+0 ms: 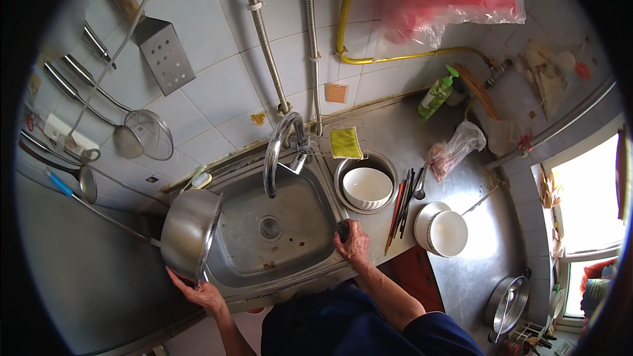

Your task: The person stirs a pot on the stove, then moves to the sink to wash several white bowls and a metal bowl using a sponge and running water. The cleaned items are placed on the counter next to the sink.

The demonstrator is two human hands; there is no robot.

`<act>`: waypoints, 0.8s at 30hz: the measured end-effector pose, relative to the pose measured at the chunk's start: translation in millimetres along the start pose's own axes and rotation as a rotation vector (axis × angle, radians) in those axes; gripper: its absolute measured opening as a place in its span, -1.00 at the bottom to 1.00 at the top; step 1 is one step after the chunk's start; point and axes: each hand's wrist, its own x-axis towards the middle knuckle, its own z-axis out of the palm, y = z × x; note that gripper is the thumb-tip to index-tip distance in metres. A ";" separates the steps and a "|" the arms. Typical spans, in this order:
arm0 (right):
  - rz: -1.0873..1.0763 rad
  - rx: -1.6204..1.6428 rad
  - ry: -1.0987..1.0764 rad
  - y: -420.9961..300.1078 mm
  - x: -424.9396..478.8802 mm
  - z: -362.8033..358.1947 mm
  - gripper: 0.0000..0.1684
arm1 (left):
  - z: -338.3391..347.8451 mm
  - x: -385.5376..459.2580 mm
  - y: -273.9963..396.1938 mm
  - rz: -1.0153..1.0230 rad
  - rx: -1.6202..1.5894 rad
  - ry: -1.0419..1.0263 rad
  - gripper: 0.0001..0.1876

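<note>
My left hand (pixel 198 294) holds the rim of a large stainless steel pot (pixel 189 237), tipped on its side at the left end of the sink (pixel 277 260). In my right hand (pixel 354 243), a small dark object (pixel 342 230), perhaps a scouring pad, rests by the sink's right rim. A chrome faucet (pixel 270 158) arches over the basin, where small dark scraps lie near the drain (pixel 270 228). Right of the sink, a white bowl (pixel 367 187) sits in a round metal container (pixel 395 174). Chopsticks (pixel 399 210) and a spoon (pixel 420 189) lie beside it.
White bowls (pixel 448 233) stand on the steel counter (pixel 482 207) at right, with a plastic bag (pixel 457 146) and a green pump bottle (pixel 437 95) behind. A yellow-green sponge cloth (pixel 345 143) hangs on a wire rack. A blue-handled utensil (pixel 104 213) reaches the pot from the left.
</note>
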 end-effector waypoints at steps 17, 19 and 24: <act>-0.046 -0.029 0.005 5.9 -1.8 4.3 -0.41 | 1.9 -44.6 -85.7 -0.996 -0.532 0.101 -0.40; -0.040 -0.035 0.002 7.0 -1.4 4.2 -0.41 | 0.0 -42.1 -82.2 -1.017 -0.534 0.082 -0.41; -0.037 -0.027 -0.001 3.3 -0.9 3.6 -0.42 | -14.3 -44.6 -95.2 -1.042 -0.614 -0.025 -0.45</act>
